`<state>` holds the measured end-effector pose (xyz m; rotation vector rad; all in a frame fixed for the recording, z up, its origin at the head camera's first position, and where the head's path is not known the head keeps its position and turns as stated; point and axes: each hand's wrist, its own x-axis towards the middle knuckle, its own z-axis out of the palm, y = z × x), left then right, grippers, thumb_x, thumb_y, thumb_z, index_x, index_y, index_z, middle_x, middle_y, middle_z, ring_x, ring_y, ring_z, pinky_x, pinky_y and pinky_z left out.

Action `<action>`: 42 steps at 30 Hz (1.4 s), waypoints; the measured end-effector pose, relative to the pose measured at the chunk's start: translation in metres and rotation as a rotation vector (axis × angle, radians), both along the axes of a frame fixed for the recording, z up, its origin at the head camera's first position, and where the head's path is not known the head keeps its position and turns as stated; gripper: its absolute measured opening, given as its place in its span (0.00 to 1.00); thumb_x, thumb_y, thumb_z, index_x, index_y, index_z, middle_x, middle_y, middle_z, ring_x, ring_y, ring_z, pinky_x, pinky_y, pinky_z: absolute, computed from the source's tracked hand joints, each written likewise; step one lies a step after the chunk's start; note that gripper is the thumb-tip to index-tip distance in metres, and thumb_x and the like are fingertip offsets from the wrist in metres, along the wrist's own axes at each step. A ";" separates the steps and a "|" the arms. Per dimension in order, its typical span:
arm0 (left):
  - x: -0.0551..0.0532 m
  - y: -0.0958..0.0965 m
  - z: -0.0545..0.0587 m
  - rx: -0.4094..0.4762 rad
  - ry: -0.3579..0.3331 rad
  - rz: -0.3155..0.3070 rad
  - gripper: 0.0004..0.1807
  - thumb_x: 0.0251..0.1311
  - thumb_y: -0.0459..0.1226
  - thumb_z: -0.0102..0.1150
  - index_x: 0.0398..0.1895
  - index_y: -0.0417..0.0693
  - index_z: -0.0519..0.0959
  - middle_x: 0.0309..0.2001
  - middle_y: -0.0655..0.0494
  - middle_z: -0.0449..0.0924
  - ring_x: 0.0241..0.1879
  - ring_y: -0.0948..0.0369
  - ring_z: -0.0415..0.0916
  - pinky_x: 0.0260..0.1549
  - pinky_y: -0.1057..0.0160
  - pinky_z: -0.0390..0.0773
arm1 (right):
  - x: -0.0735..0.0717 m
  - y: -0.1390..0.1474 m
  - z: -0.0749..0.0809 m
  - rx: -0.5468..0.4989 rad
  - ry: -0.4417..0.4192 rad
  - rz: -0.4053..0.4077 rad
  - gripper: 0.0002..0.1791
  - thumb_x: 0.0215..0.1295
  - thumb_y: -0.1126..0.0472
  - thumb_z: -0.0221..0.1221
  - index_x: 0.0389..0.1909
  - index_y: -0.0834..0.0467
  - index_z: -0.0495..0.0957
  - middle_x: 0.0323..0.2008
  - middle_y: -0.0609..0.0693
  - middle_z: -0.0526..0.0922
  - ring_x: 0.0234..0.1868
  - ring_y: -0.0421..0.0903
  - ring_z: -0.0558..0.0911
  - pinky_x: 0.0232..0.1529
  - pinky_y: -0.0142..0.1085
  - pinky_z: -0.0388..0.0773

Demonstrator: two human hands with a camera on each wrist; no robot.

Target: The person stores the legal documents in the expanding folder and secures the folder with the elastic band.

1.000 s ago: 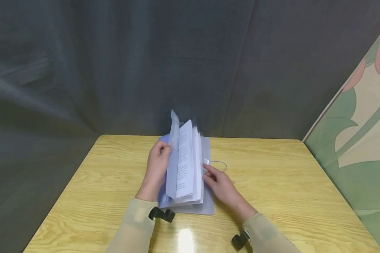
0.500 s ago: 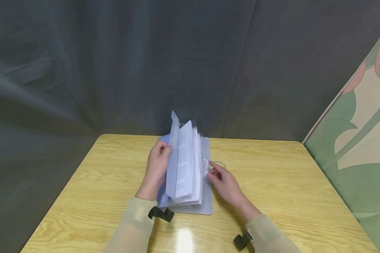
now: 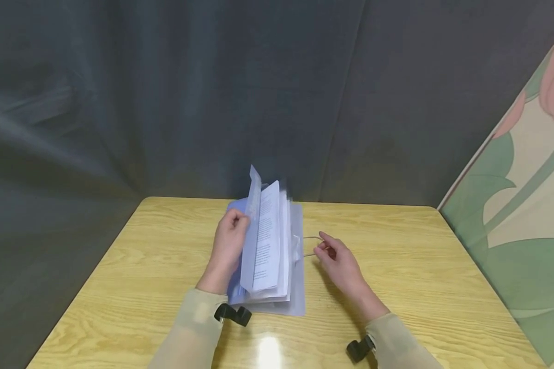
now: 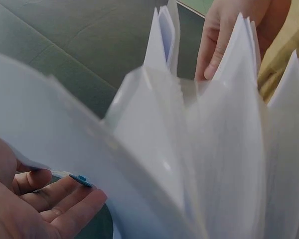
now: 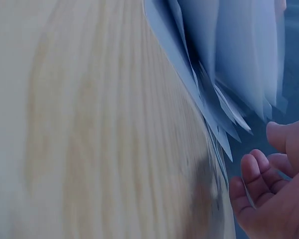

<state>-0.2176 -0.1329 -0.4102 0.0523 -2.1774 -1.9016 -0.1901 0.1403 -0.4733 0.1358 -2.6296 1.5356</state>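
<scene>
A translucent bluish document folder [image 3: 297, 297] stands fanned out on the table, its pockets holding printed paper sheets [image 3: 266, 241]. My left hand [image 3: 229, 238] grips the raised front cover [image 4: 89, 144] at its left side. Beside those fingers, the left wrist view shows a small teal button [image 4: 81, 180] on the cover. Off the folder's right edge runs a thin elastic cord [image 3: 310, 237], drawn out as a loop. My right hand [image 3: 343, 266] holds the loop's far end with curled fingers; in the right wrist view the cord [image 5: 217, 147] leads to them.
The folder rests on a wood-grain table [image 3: 397, 266], toward its back edge. A dark curtain [image 3: 258, 102] hangs right behind the table. To the right stands a panel with a floral pattern [image 3: 526, 205]. Black wrist cameras [image 3: 233, 313] sit at both cuffs.
My right hand has moved from the folder's right edge outward to the right, pulling the cord into a stretched loop. The left hand keeps its grip on the raised cover.
</scene>
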 end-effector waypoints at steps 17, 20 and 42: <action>0.000 0.001 -0.009 -0.084 -0.025 0.034 0.07 0.74 0.32 0.53 0.34 0.44 0.74 0.25 0.57 0.64 0.27 0.57 0.64 0.27 0.61 0.64 | -0.013 0.021 0.001 0.073 0.016 0.065 0.32 0.83 0.60 0.62 0.80 0.69 0.67 0.65 0.68 0.76 0.63 0.63 0.78 0.68 0.59 0.75; 0.000 0.002 -0.012 -0.093 -0.032 0.041 0.07 0.74 0.32 0.53 0.34 0.44 0.75 0.25 0.57 0.65 0.28 0.57 0.65 0.27 0.60 0.65 | -0.017 0.023 0.000 0.076 0.008 0.073 0.32 0.83 0.60 0.62 0.80 0.69 0.67 0.67 0.69 0.74 0.66 0.66 0.77 0.70 0.61 0.73; 0.008 0.019 -0.032 -0.328 -0.027 0.040 0.07 0.75 0.36 0.52 0.37 0.48 0.78 0.34 0.51 0.79 0.34 0.52 0.74 0.37 0.52 0.73 | -0.021 0.027 -0.001 0.018 -0.094 0.153 0.37 0.82 0.58 0.64 0.83 0.68 0.62 0.71 0.68 0.72 0.74 0.67 0.73 0.76 0.60 0.68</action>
